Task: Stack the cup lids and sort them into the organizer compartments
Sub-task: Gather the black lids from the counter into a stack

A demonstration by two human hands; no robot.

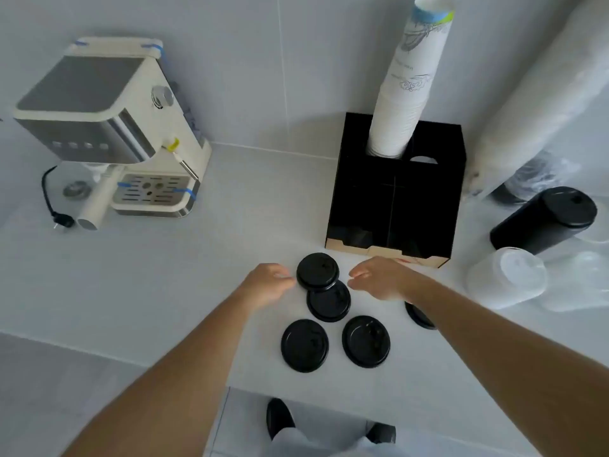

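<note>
Several black cup lids lie on the white counter in front of the black organizer (395, 192). One lid (317, 270) overlaps a second lid (329, 303) behind it. Two more lids (304, 345) (365, 341) lie nearer the counter edge, and another lid (420, 316) is partly hidden under my right forearm. My left hand (268, 285) touches the left rim of the top lid with its fingertips. My right hand (379, 280) hovers just right of that lid, fingers loosely curled, holding nothing. The organizer's front compartments look dark.
A stack of white paper cups (405, 94) rises from the organizer's top. A cream coffee machine (112, 127) stands at the left. At the right are a stack of black lids (543, 222) lying on its side, clear lids in plastic (507, 278) and wrapped sleeves (540, 103).
</note>
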